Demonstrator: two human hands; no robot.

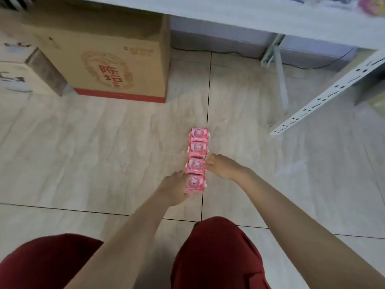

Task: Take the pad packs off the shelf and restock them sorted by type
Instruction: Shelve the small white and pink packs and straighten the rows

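**Floor check: one type of pack lined up on the tiles**

The pale, marble-veined tiled floor (104, 153) is smooth and hard, with thin dark grout lines. Four pink, plastic-wrapped rectangular pad packs (198, 148) lie on it just right of centre. They sit edge to edge in one row from 6 toward 12 o'clock, along a grout line. All four carry the same round printed emblem, so they appear to be one type.

The left hand (174, 189) is at the 9 o'clock side of the nearest pack (195, 183). Its fingers and thumb bracket that edge in what reads as a light grip, though blur limits certainty. The right hand (224, 166) has loosely extended fingers touching the 3 o'clock edge of the next pack (195, 165), pressing rather than clasping.

Judgement: the step in hand is squaring the row.
- Push from both sides together, low on the edges, because the glossy film will probably slide easily on the tile.
- Press gently. The packs look soft, and their crimped end seams could snag on a neighbour.

A brown corrugated cardboard box (116, 65) stands at 11 o'clock. The white shelf board (250, 15) runs across 12 to 1 o'clock, and a white slotted metal upright (333, 88) lies at 2 o'clock.
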